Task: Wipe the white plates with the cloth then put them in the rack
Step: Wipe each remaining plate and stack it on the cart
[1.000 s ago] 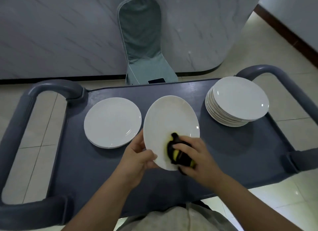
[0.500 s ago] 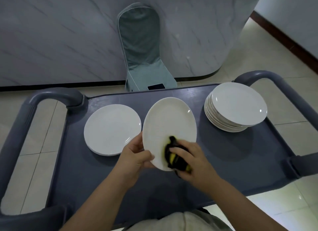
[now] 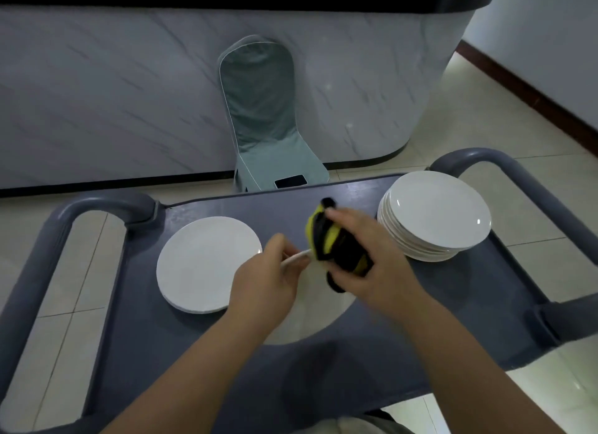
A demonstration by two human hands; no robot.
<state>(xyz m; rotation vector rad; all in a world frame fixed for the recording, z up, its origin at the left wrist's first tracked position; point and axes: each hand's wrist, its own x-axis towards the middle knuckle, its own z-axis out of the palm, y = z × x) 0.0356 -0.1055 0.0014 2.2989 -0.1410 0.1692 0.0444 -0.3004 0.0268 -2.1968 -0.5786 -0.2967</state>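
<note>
Cart (image 3: 469, 304): dark grey tray top carrying every plate; no rack shows in view.
Right stack (image 3: 433, 216): tall pile of white plates, judged not yet wiped, so most of the job is left.
Left pile (image 3: 207, 265): low, one or two plates, count unclear; probably the wiped ones, not yet racked.
Held plate (image 3: 317, 320): blurred, over the tray between the piles, under both hands.
Right hand (image 3: 365, 252): fingers curled round the cloth, close beside the other hand.
Left hand (image 3: 268, 278): pinches the held plate's rim.
Cloth (image 3: 323, 239): yellow and black, bunched at the plate's far edge; wiping judged under way.
</note>
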